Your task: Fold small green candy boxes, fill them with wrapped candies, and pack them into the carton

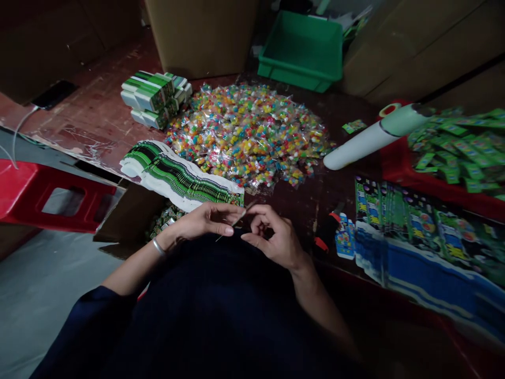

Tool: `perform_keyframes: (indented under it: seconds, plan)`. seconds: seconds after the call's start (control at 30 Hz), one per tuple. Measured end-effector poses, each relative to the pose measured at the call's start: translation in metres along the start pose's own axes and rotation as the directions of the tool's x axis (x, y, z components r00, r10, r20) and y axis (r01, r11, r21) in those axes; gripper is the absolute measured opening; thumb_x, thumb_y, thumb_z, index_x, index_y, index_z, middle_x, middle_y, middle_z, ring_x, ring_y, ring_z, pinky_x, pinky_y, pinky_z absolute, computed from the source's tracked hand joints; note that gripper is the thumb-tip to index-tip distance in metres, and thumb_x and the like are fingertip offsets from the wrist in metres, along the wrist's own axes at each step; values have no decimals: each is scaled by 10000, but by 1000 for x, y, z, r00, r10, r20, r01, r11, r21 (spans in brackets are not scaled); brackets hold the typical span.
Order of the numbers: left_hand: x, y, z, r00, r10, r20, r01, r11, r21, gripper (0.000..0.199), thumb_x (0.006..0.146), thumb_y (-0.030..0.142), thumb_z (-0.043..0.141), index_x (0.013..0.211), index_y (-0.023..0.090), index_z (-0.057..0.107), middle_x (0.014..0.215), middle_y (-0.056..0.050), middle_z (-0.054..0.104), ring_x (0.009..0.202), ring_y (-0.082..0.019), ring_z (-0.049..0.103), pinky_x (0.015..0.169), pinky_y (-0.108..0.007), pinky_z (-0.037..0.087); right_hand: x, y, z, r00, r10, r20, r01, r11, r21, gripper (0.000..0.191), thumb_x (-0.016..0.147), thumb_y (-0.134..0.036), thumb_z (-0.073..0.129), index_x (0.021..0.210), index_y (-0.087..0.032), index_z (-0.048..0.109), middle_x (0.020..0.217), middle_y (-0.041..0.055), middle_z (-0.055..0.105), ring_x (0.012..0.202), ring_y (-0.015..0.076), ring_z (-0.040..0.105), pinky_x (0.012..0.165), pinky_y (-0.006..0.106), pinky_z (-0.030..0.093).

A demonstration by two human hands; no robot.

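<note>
Thin card (241, 213) between the two hands, nearly edge-on, faces hard to make out. Left hand (207, 220) pinches it, thumb against fingers; right hand (278, 239) half curled at its upper end, grip unclear. Beyond, dark red surface (98, 113): fanned green-and-white cartons (177, 176), heaped clear packets (244, 137) of bright pieces. Farther, green bin (294, 75), brown box (201, 39).

Multicolour and green prints on red-brown surface (94, 118).
Red, yellow, orange, blue, green, white specks in clear packets (248, 131); green-black-white wavy stripes on fanned cartons (177, 176); green and white on stacked cartons (150, 97); green on crate (292, 76); red on stool (23, 195); white and pale green on tube (355, 147); green over blue on printed sheets (434, 273); silver on bracelet (158, 246); dark navy on clothing (221, 305).
</note>
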State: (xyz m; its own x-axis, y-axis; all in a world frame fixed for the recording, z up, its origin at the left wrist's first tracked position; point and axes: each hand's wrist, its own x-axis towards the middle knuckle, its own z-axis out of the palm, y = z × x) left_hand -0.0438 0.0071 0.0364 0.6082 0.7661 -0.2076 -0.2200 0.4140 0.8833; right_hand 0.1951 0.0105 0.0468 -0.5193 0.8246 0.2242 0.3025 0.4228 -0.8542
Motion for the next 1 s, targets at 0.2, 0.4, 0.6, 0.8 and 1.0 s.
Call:
perform_keyframes:
  seconds: [0.2, 0.4, 0.6, 0.8, 1.0]
  plan:
    - [-2, -3, 9, 998, 13, -64, -7, 995, 101, 343, 838, 413, 843, 1047, 144, 807, 925, -53, 789, 794, -167, 676, 761, -279, 519, 0, -1, -1, 993, 88, -83, -76, 987, 141, 299, 843, -442, 847, 910, -237, 641, 639, -65, 634, 518, 97, 579, 501, 201, 472]
    - [8, -13, 23, 886, 224, -407, -219, 974, 59, 375, 765, 482, 889, 905, 146, 799, 869, -38, 765, 770, -157, 651, 750, -267, 531, -4, 4, 32, 924, 218, -315, -150, 963, 225, 312, 872, -459, 804, 1056, -226, 709, 976, 48, 789, 791, 195, 755, 716, 299, 627]
    - [14, -32, 31, 710, 360, -605, -321, 930, 177, 397, 761, 456, 900, 999, 181, 740, 837, -13, 724, 728, -139, 646, 704, -266, 580, 1, 9, 53, 861, 220, -459, -164, 974, 159, 250, 958, -418, 694, 805, -221, 694, 684, -17, 694, 598, 146, 637, 581, 258, 547]
    - [9, -34, 23, 726, 481, -491, -330, 871, 365, 645, 825, 403, 863, 1403, 248, 622, 1273, -104, 694, 698, -93, 613, 649, -251, 585, 9, 20, 61, 798, 142, -585, -41, 983, 181, 362, 929, -384, 723, 1265, -254, 687, 1122, 95, 784, 933, 238, 756, 841, 398, 642]
    - [2, -17, 10, 877, 410, -251, -252, 838, 485, 524, 928, 386, 761, 1393, 188, 622, 1282, -141, 688, 851, -148, 675, 747, -260, 600, 8, 18, 58, 819, 92, -566, -41, 994, 102, 199, 945, -366, 710, 1107, -253, 734, 931, 38, 773, 748, 186, 713, 685, 326, 605]
